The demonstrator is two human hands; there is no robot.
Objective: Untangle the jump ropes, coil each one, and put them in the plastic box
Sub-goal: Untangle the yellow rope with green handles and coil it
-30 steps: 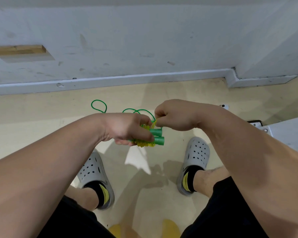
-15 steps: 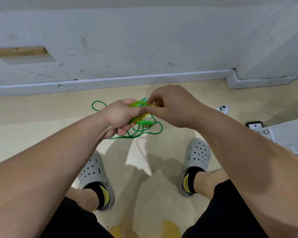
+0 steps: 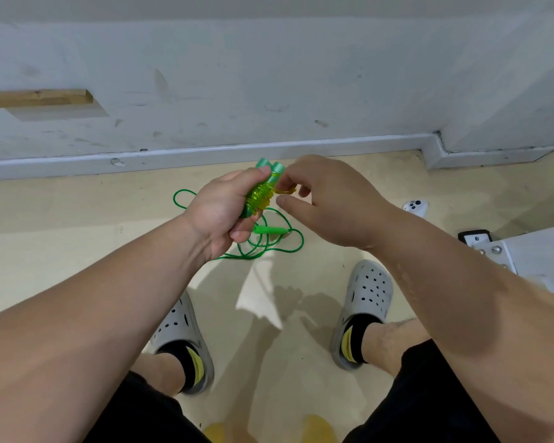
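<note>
A coiled yellow-green jump rope point(image 3: 259, 198) is clamped in the curled fingers of the left hand point(image 3: 219, 212), with pale green handles point(image 3: 271, 169) jutting above the fingertips. A yellow strand point(image 3: 285, 190) is pinched by the right hand point(image 3: 330, 203) just beside them. A green jump rope point(image 3: 279, 247) is seen loose on the floor point(image 3: 77, 251) beneath the fingers.
</note>
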